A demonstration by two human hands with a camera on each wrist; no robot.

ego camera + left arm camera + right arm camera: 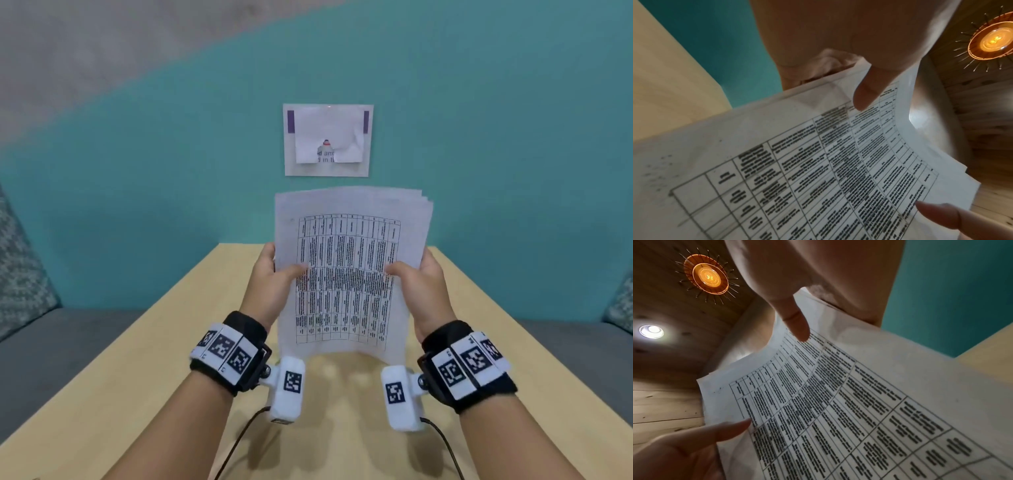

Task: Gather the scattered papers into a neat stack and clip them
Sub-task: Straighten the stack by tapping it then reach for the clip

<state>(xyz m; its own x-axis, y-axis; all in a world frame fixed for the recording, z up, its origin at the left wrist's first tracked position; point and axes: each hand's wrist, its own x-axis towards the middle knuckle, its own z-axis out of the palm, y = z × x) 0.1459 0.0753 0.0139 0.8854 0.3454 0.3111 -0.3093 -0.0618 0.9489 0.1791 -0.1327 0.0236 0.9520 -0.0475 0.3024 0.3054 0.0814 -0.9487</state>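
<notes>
Upright, paper stack, left hand and right hand each in pinching grip on its side edges

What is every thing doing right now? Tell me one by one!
White printed paper stack: held upright above the table, bowed, top corners fanned unevenly, no clip visible.
Left hand: grips the stack's left edge.
Right hand: grips its right edge.
Sun-shaped orange ceiling lamp: lit.
Round white ceiling spotlight: lit.
Light wooden table: under the stack.
</notes>
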